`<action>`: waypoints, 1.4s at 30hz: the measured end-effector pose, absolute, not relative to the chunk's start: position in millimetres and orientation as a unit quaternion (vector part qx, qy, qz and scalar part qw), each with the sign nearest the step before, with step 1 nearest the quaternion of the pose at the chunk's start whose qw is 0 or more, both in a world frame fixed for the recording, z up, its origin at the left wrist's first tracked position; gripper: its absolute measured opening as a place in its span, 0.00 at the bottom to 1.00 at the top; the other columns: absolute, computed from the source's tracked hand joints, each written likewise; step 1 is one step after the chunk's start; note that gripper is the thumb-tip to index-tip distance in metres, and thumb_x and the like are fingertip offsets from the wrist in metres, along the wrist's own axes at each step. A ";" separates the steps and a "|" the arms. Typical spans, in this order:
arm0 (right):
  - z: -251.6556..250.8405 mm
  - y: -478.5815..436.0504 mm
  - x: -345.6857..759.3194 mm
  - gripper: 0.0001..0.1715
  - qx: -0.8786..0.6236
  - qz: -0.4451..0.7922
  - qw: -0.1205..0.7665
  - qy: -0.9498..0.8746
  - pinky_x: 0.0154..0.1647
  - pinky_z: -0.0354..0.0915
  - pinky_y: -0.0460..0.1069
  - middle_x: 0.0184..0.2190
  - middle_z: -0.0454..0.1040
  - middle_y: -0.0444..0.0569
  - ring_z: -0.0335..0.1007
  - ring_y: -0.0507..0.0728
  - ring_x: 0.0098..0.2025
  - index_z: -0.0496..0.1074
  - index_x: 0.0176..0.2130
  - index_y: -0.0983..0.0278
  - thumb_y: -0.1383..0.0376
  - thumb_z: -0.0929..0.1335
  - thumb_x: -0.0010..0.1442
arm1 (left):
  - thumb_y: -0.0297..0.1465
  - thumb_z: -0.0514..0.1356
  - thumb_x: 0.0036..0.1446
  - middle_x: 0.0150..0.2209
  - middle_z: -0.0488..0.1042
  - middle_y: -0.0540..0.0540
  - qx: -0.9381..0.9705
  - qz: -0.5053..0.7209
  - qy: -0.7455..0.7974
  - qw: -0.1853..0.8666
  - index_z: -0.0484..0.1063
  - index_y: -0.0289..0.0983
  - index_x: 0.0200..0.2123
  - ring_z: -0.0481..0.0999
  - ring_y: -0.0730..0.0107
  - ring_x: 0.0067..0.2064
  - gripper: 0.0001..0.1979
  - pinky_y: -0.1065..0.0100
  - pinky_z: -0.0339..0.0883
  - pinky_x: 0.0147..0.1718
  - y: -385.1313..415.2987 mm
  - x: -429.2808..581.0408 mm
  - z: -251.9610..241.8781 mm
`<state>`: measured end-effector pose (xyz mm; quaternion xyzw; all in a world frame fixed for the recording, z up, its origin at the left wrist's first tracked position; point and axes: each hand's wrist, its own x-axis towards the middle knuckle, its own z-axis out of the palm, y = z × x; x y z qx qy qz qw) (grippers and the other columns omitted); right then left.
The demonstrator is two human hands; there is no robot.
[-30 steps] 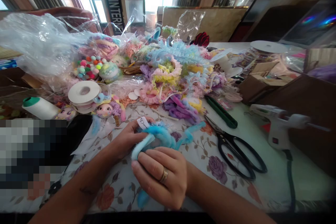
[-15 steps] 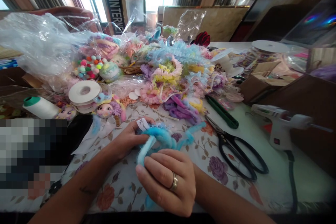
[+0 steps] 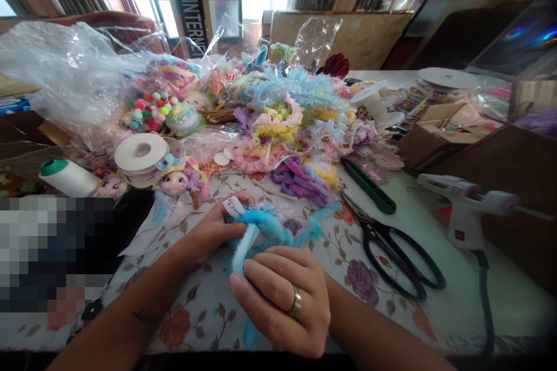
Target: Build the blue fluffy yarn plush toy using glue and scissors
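Note:
A bright blue, fluffy wool-like strip (image 3: 265,221) is looped between my two hands above the flowered cloth. My left hand (image 3: 215,229) is closed on its far left side, thumb on top, with a white printed tag (image 3: 234,207) sticking out beside the fingers. Lower down, a paler blue flat band (image 3: 243,249) curves toward my right hand (image 3: 282,301), which pinches its near end between thumb and fingers. One loose blue tail (image 3: 319,223) lies to the right on the cloth, and another blue piece hangs below my right hand, partly hidden.
Black-handled scissors (image 3: 391,252), a green cutter (image 3: 369,185) and a white glue gun (image 3: 461,203) lie to the right. Ruffled pastel trims (image 3: 282,104) pile up behind. On the left are a ribbon spool (image 3: 141,151), a thread cone (image 3: 69,178) and a doll-face ornament (image 3: 176,179).
My right hand has shifted slightly to the right, with the pale band's near end following it. My left hand has hardly moved, and the tag is tilted a little differently.

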<state>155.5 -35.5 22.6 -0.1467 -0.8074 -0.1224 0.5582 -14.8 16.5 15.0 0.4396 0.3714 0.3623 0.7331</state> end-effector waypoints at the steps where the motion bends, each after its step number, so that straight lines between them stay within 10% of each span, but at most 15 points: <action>1: 25.2 -35.1 159.1 0.11 -0.147 -0.117 0.545 -0.817 0.29 0.76 0.49 0.31 0.80 0.48 0.78 0.54 0.33 0.80 0.39 0.70 0.73 0.66 0.66 | 0.31 0.72 0.43 0.31 0.71 0.53 0.440 0.365 0.369 0.733 0.73 0.43 0.38 0.68 0.70 0.30 0.18 0.67 0.61 0.31 16.7 -15.2 13.6; 9: 33.9 1.6 180.1 0.03 -0.462 0.145 0.654 -0.581 0.30 0.72 0.48 0.30 0.79 0.43 0.75 0.53 0.29 0.79 0.38 0.59 0.65 0.73 0.61 | 0.33 0.73 0.46 0.33 0.73 0.51 0.449 0.360 0.374 0.727 0.72 0.40 0.41 0.73 0.68 0.34 0.19 0.69 0.68 0.33 19.5 -15.0 8.9; 14: 22.9 27.7 183.4 0.28 -0.501 0.539 0.563 -0.376 0.21 0.65 0.47 0.25 0.75 0.41 0.71 0.53 0.23 0.75 0.44 0.63 0.53 0.79 0.47 | 0.33 0.74 0.43 0.33 0.75 0.50 0.379 0.397 0.393 0.737 0.72 0.40 0.44 0.76 0.67 0.33 0.24 0.68 0.71 0.31 19.9 -12.5 12.7; 20: 18.6 51.4 207.4 0.24 -0.445 0.484 0.670 -0.345 0.35 0.75 0.54 0.29 0.79 0.45 0.79 0.60 0.34 0.75 0.36 0.60 0.52 0.80 0.42 | 0.36 0.74 0.44 0.33 0.77 0.47 0.368 0.455 0.417 0.696 0.75 0.37 0.43 0.76 0.66 0.32 0.23 0.66 0.72 0.31 26.2 -16.0 12.9; 29: 47.0 54.1 288.3 0.23 -0.436 0.462 0.593 -0.496 0.57 0.72 0.58 0.43 0.84 0.49 0.79 0.62 0.50 0.82 0.39 0.58 0.62 0.81 0.39 | 0.39 0.76 0.45 0.40 0.78 0.44 0.429 0.436 0.441 0.657 0.77 0.39 0.45 0.78 0.59 0.41 0.24 0.64 0.73 0.35 28.7 -21.8 8.5; 32: 42.0 46.6 255.0 0.10 -0.436 0.358 0.629 -0.535 0.52 0.74 0.56 0.38 0.83 0.46 0.80 0.58 0.43 0.81 0.37 0.58 0.60 0.76 0.52 | 0.40 0.75 0.47 0.41 0.78 0.44 0.473 0.408 0.422 0.657 0.77 0.41 0.48 0.78 0.58 0.42 0.25 0.63 0.73 0.37 27.5 -20.7 4.8; 42: 17.1 19.8 179.9 0.18 -0.416 0.178 0.392 -0.801 0.43 0.74 0.53 0.44 0.82 0.55 0.80 0.61 0.44 0.77 0.50 0.63 0.57 0.69 0.66 | 0.40 0.73 0.50 0.41 0.77 0.46 0.544 0.381 0.414 0.623 0.77 0.40 0.48 0.76 0.62 0.40 0.23 0.67 0.71 0.36 28.1 -19.5 0.5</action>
